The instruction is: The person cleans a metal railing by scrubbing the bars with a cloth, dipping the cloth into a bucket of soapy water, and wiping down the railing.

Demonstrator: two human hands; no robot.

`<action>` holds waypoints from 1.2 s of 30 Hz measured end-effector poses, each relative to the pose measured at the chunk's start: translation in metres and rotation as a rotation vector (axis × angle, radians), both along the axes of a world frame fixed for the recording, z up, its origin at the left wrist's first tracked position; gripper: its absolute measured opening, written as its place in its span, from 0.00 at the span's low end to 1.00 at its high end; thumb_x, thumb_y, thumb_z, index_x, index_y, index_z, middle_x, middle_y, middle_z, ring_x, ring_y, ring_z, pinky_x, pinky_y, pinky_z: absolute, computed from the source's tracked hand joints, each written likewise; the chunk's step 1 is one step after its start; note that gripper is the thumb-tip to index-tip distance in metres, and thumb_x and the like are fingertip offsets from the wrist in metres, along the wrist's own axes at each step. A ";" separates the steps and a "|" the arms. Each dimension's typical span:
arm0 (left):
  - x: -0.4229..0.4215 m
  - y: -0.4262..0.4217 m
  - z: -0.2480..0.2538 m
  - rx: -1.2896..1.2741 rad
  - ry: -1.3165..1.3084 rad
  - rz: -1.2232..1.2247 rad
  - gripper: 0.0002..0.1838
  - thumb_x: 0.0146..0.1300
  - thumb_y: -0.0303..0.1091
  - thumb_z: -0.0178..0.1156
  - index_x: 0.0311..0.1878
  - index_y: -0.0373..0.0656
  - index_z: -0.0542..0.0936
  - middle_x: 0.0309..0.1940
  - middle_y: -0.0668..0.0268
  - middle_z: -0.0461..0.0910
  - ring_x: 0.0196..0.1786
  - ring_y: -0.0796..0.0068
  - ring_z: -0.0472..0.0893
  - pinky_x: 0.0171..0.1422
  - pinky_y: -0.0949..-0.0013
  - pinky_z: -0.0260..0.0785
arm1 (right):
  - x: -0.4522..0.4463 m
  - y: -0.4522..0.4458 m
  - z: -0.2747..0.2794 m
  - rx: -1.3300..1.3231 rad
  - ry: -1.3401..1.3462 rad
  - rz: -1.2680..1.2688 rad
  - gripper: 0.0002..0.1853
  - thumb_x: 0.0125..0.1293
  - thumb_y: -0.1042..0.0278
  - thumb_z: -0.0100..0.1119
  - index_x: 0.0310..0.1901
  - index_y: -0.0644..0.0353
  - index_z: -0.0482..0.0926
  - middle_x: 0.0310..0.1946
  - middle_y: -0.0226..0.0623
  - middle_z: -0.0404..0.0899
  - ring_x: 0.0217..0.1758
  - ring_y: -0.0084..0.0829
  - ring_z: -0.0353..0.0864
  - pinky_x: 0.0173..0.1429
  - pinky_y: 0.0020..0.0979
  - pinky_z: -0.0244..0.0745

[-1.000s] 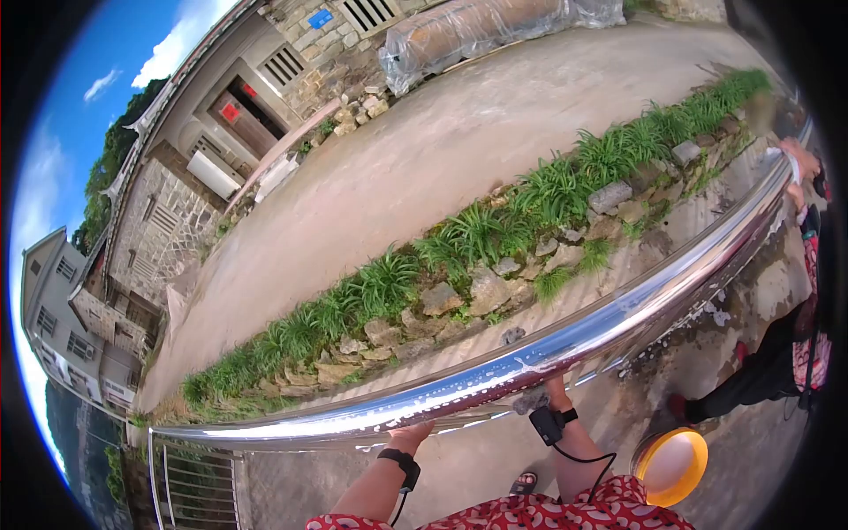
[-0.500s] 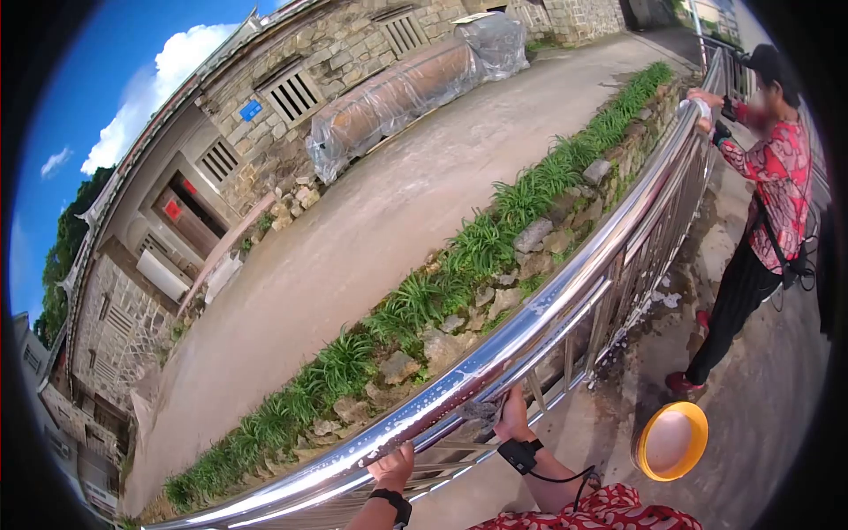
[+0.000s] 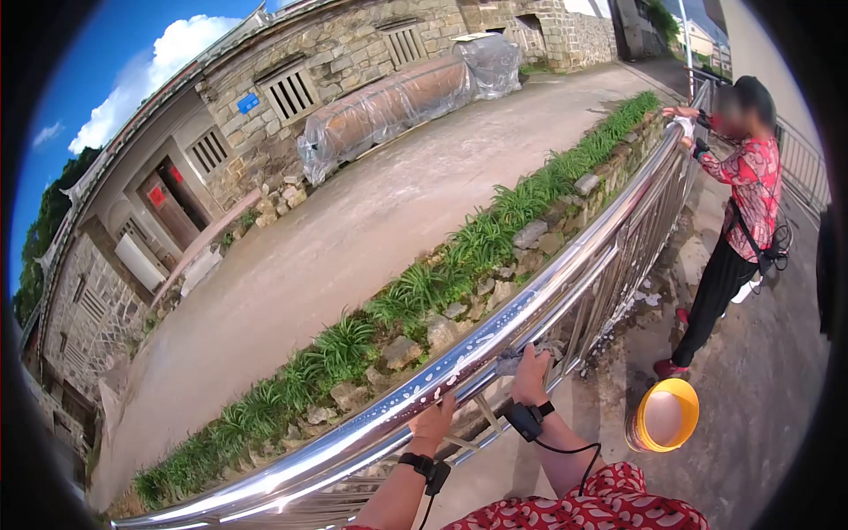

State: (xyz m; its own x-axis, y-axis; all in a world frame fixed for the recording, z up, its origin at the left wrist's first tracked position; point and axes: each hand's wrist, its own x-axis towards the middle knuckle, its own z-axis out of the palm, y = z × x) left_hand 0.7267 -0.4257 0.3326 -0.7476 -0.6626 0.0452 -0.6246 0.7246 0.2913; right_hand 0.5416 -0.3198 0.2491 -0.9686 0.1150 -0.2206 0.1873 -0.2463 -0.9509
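Observation:
A shiny metal railing (image 3: 389, 427) with soapy droplets on its thick top rail curves across in front of me. My left hand (image 3: 431, 424) is closed against the near side of that rail, its fingertips partly hidden. To its right, my right hand (image 3: 532, 378) presses a wet grey cloth (image 3: 510, 361) to a thinner rail just below the top one. Its fingers are bent round the cloth. Both wrists wear black bands with small boxes and cables.
A yellow bucket (image 3: 692, 415) of cloudy liquid stands on the wet pavement to my right. Further along, a co-worker (image 3: 751, 177) holds a white cloth (image 3: 685, 126) on the railing. Beyond the rail are green plants (image 3: 424, 291), stones and a concrete lane (image 3: 291, 283).
Both my hands have shifted right along the railing, the right one taking the grey cloth with it and rising slightly. The view has turned a little, and the co-worker leans less forward.

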 end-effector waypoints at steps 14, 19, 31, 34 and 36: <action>0.104 -0.050 -0.018 -0.341 -0.163 0.145 0.18 0.60 0.44 0.47 0.23 0.46 0.79 0.23 0.58 0.80 0.25 0.53 0.80 0.36 0.51 0.71 | 0.081 0.001 0.035 -0.073 0.027 0.439 0.24 0.73 0.48 0.32 0.48 0.62 0.70 0.40 0.35 0.77 0.42 0.33 0.76 0.47 0.36 0.70; 0.105 -0.049 -0.018 -0.457 -0.212 -0.120 0.09 0.60 0.37 0.49 0.28 0.49 0.76 0.20 0.63 0.74 0.27 0.56 0.77 0.33 0.52 0.66 | 0.059 0.006 0.021 -0.725 -0.234 0.606 0.36 0.69 0.36 0.23 0.61 0.59 0.64 0.53 0.37 0.74 0.54 0.33 0.75 0.61 0.37 0.70; 0.122 -0.055 -0.035 -0.578 0.046 -0.125 0.12 0.64 0.37 0.49 0.24 0.46 0.73 0.19 0.59 0.75 0.20 0.57 0.74 0.22 0.59 0.63 | 0.039 -0.010 0.008 -0.602 -0.183 0.638 0.22 0.71 0.49 0.39 0.48 0.59 0.74 0.37 0.35 0.80 0.37 0.28 0.80 0.39 0.30 0.78; 0.117 -0.055 -0.020 -0.611 0.086 -0.170 0.21 0.65 0.44 0.47 0.20 0.43 0.76 0.16 0.54 0.75 0.19 0.51 0.75 0.24 0.53 0.62 | 0.051 -0.003 0.044 -0.972 -0.459 0.617 0.21 0.70 0.49 0.40 0.42 0.56 0.77 0.32 0.33 0.81 0.32 0.28 0.80 0.39 0.32 0.78; 0.114 -0.056 -0.014 -0.450 0.084 -0.100 0.23 0.65 0.46 0.45 0.19 0.42 0.77 0.18 0.52 0.76 0.22 0.47 0.75 0.26 0.51 0.63 | 0.064 -0.006 0.049 -1.012 -0.472 0.584 0.21 0.70 0.48 0.38 0.43 0.56 0.76 0.33 0.32 0.81 0.32 0.27 0.80 0.40 0.32 0.78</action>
